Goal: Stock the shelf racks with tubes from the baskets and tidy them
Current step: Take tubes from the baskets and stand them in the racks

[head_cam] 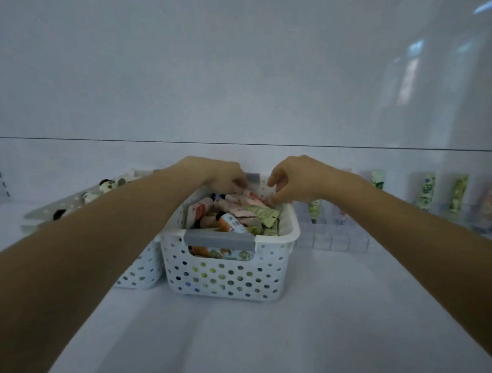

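My left hand [225, 176] and right hand [292, 181] are both down at the far end of the white perforated plastic basket with grey handles [222, 280], which stands on the white shelf [261, 340] straight ahead of me. My right thumb and fingertips pinch the end of a soft pink tube [248, 196] on top of the heap. My left fingers are curled onto the same spot, but I cannot tell whether they have closed on anything.

To do this pick well, I think I should take one tube by its crimped end and lift it straight up so the neighbours do not spill. I should turn it cap-down before carrying it right to the clear plastic rack [335, 239], which sits just beside the basket.

I count two hands and two white holed baskets side by side, the second basket [141, 272] partly behind my left arm. A third blurred holed tray [71, 205] lies further left. About six printed tubes [427, 192] stand in the rack, mostly green; the heaped tubes in the basket are too many to number.
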